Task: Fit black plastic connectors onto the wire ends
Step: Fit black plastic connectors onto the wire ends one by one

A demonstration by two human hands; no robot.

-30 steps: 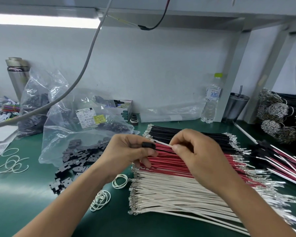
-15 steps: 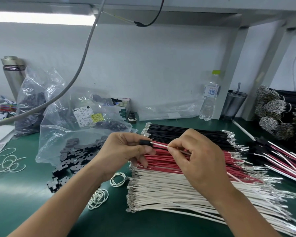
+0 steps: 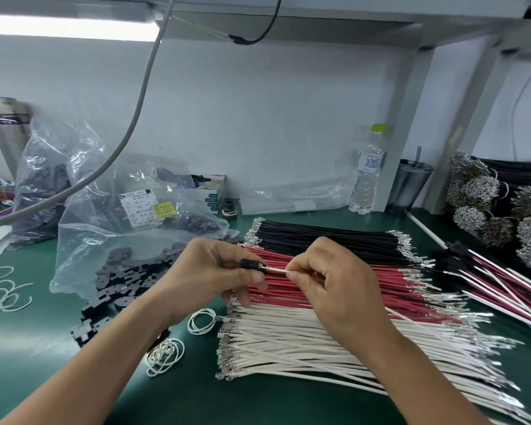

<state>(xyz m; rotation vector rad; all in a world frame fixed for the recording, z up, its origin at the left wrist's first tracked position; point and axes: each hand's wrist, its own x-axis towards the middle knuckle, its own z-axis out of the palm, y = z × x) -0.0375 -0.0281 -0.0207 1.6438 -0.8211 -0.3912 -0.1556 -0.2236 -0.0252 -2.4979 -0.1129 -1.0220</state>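
Observation:
My left hand (image 3: 210,273) pinches a small black plastic connector (image 3: 251,265) between thumb and fingers. A white wire (image 3: 276,269) is pinched in my right hand (image 3: 328,279), its metal end at the connector's mouth. Both hands hover over flat rows of black wires (image 3: 325,240), red wires (image 3: 292,294) and white wires (image 3: 288,351) on the green table. Loose black connectors (image 3: 117,289) lie in a heap to the left, spilling from a clear plastic bag (image 3: 105,237).
White rubber bands (image 3: 166,355) lie near my left forearm, more at the far left (image 3: 0,291). A water bottle (image 3: 368,176) and a tumbler (image 3: 413,185) stand at the back. Finished wire sets (image 3: 497,280) and bundled wires (image 3: 485,204) fill the right side.
The white wire's tip has stayed at the connector while my right hand slid slightly further back along it. Both hands shifted a little lower in view.

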